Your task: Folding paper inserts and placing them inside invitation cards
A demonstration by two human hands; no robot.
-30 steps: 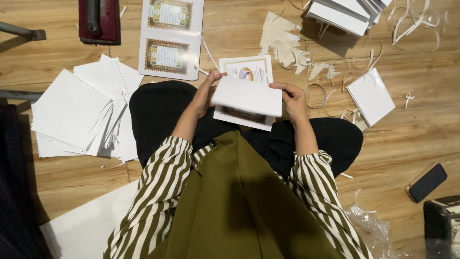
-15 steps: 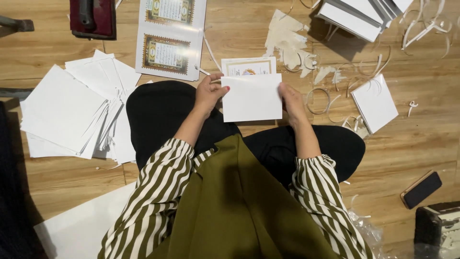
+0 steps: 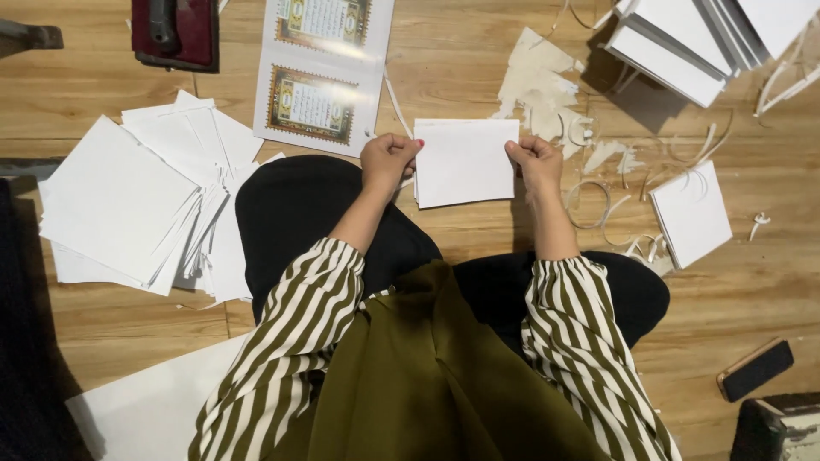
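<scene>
I see the left hand (image 3: 389, 160) and the right hand (image 3: 536, 158) each pinching one side edge of a small stack of white sheets (image 3: 465, 160), held in the upper middle of the frame above the wooden floor (image 3: 478, 51). A spread pile of white paper (image 3: 128, 201) lies at the left. Printed pages with ornate borders (image 3: 320, 72) lie just beside the left hand, at the top. Paper scraps (image 3: 542, 85) lie near the right hand.

Left hand (image 3: 389, 160) and right hand (image 3: 536, 158) gripping white folded sheets (image 3: 465, 160), wooden floor (image 3: 478, 68), loose white paper pile (image 3: 137, 205)
</scene>
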